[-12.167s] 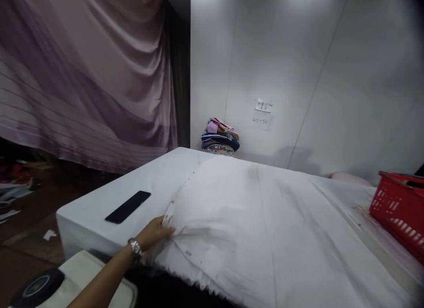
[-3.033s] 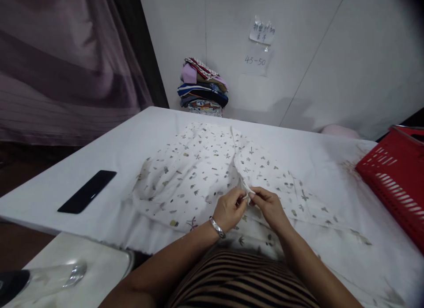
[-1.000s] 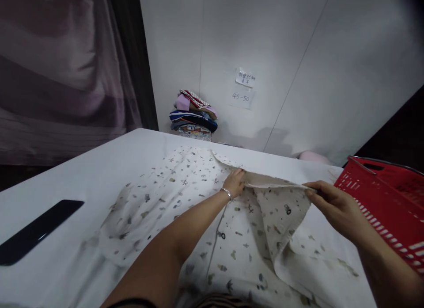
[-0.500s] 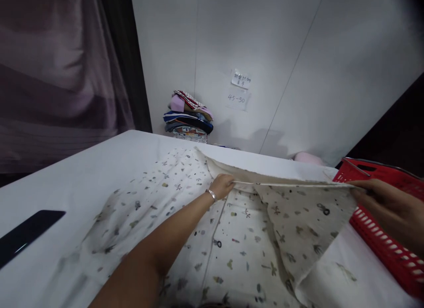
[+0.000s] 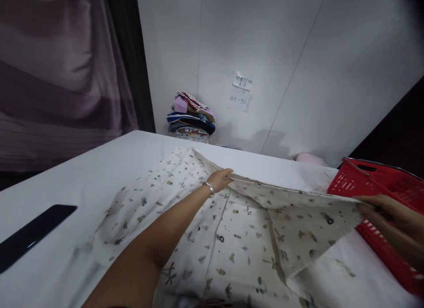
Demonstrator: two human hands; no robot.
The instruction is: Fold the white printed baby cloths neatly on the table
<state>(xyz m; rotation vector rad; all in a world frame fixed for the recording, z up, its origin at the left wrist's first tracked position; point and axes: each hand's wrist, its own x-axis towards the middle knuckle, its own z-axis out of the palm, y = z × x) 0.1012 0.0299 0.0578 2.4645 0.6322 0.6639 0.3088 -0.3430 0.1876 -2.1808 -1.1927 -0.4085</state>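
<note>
A thin white cloth [image 5: 241,237] printed with small plants and other figures is spread over the white table. My left hand [image 5: 221,180], with a silver bracelet at the wrist, pinches the far edge of the cloth near its middle. At the right, my right hand [image 5: 391,217] grips a corner of the same edge. Between the two hands the edge is pulled nearly straight and raised, and a flap hangs down from it. Some fingertips of both hands are hidden by the cloth or by the hands themselves.
A red plastic basket [image 5: 387,184] stands at the right, just behind my right hand. On the left lies a flat dark object [image 5: 36,233] with a glossy surface. Folded clothes [image 5: 191,118] are stacked against the wall beneath paper notes [image 5: 240,93]. A curtain [image 5: 62,78] hangs at the left.
My right hand has lowered a little with its corner. The far edge has folded over toward me, so less of the plain inner side shows. Both hands keep their hold.
</note>
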